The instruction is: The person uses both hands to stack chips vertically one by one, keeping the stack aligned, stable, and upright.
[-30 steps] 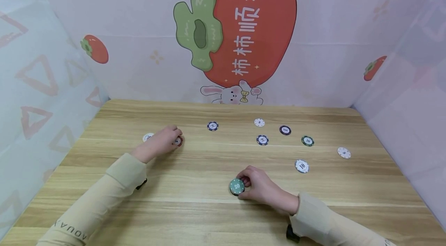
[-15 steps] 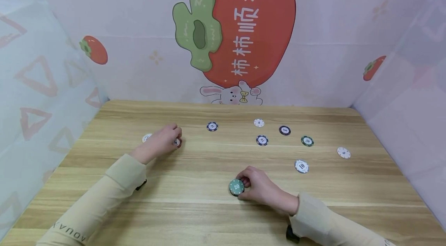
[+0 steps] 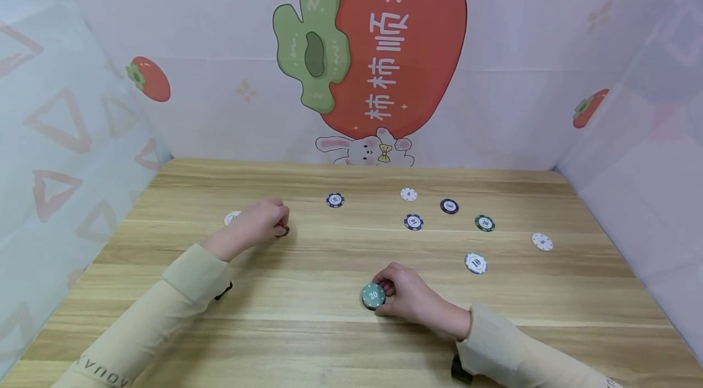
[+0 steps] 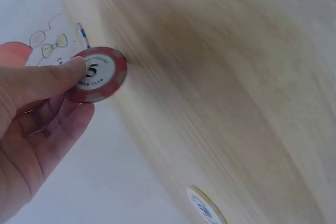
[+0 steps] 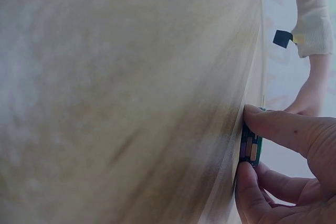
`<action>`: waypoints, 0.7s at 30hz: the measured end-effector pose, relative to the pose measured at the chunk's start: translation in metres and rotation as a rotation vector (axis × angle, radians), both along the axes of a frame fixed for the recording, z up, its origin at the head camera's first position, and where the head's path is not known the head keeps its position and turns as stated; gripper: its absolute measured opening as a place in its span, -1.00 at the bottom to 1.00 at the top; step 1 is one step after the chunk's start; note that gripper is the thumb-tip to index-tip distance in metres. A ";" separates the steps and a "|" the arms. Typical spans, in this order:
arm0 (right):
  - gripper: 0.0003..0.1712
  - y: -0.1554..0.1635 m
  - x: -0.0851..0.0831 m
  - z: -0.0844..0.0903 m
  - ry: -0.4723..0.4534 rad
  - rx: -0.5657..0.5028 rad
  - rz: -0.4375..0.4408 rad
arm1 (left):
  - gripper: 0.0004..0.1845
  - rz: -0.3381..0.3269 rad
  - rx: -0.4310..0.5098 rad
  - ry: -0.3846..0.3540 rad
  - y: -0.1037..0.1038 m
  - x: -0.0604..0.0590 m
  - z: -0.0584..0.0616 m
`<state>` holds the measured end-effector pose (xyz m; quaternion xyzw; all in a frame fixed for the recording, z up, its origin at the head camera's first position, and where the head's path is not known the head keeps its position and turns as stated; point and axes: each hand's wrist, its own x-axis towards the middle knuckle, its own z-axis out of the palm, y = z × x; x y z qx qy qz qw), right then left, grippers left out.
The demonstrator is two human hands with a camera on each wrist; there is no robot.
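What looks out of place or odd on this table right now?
Nothing looks damaged or spilled. The loose chips lie flat and scattered on the wooden table. Only two are off it: the left hand pinches a red 5 chip, and the right hand holds a green 20 chip on top of a small stack.
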<state>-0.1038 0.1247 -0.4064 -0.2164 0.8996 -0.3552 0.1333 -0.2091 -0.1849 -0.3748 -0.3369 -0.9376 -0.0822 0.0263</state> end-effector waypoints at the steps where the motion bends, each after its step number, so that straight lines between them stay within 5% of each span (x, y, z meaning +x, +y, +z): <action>1: -0.56 0.000 0.000 0.000 0.001 -0.001 -0.001 | -0.78 -0.006 -0.009 0.010 0.002 0.001 0.000; 12: -0.56 0.000 0.000 0.000 0.003 -0.004 0.003 | -0.80 -0.072 -0.009 -0.042 0.019 0.017 0.006; 21: -0.56 0.002 -0.001 -0.001 -0.012 -0.003 0.000 | -0.81 -0.169 -0.012 -0.006 0.034 0.027 0.008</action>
